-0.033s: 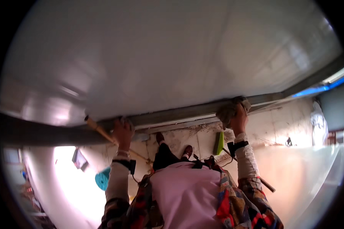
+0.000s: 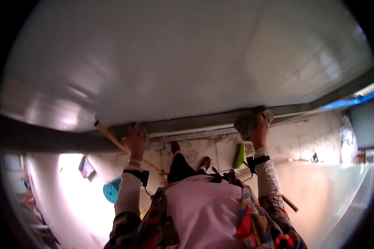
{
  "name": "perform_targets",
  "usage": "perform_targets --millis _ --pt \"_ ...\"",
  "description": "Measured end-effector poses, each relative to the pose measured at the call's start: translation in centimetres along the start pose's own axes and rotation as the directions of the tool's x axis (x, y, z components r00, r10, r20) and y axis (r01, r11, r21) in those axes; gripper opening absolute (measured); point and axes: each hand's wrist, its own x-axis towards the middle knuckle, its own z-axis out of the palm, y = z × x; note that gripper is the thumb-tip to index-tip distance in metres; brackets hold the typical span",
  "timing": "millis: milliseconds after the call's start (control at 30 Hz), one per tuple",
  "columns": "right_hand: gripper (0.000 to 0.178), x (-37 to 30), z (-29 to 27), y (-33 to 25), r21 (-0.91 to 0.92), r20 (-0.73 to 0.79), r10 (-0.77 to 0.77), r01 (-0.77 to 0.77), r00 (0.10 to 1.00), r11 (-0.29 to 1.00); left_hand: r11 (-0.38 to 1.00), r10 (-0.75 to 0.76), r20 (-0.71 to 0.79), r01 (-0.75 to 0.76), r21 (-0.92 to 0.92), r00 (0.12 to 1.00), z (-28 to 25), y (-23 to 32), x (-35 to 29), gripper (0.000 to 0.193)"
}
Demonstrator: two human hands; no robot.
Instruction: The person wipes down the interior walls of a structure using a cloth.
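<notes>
In front of me spreads a large, smooth grey sheet surface (image 2: 178, 62) with a dark, bar-like near edge (image 2: 191, 124). My right hand (image 2: 259, 132) is closed round a crumpled grey-brown rag (image 2: 244, 125) and presses it at this edge. Farther left along the same edge, my left hand (image 2: 135, 141) is curled with its fingers over the bar. Something greyish shows at its fingertips, too unclear to name. A wooden stick (image 2: 109, 135) slants past the left hand, its upper end at the sheet's edge; whether the hand touches it is unclear.
A green-headed tool (image 2: 239, 156), perhaps a broom or dustpan, is on the tiled floor (image 2: 224, 151) by my feet. A round teal object (image 2: 111, 191) lies lower left. A pale curved sheet (image 2: 320, 195) stands at the right, near a white wrapped bundle (image 2: 347, 139).
The view has shifted very slightly. Both hands stay at the edge, the right one still holding the rag.
</notes>
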Motion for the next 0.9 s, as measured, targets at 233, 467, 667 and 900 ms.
perform_targets --millis 233,467,667,900 --pt "0.035 -4.1 4.8 -10.0 0.068 0.175 -0.282 0.274 0.943 0.959 0.981 -0.037 -0.095 0.018 -0.194 0.995 2.1 -2.8 -0.4 0.036" --pt "0.042 -4.2 4.7 -9.2 0.035 0.208 -0.311 0.31 0.928 0.95 0.951 -0.028 -0.113 -0.008 -0.309 0.993 0.0 -0.5 -0.7 0.031" --pt "0.062 -3.9 4.1 -9.2 0.125 0.242 -0.283 0.259 0.928 0.958 0.971 -0.113 -0.01 0.109 -0.213 0.994 -3.1 1.1 -0.5 0.032" --pt "0.064 -4.0 4.3 -8.9 0.174 0.157 -0.315 0.288 0.936 0.942 0.987 -0.115 -0.004 0.114 -0.114 0.993 -2.4 0.6 -0.6 0.033"
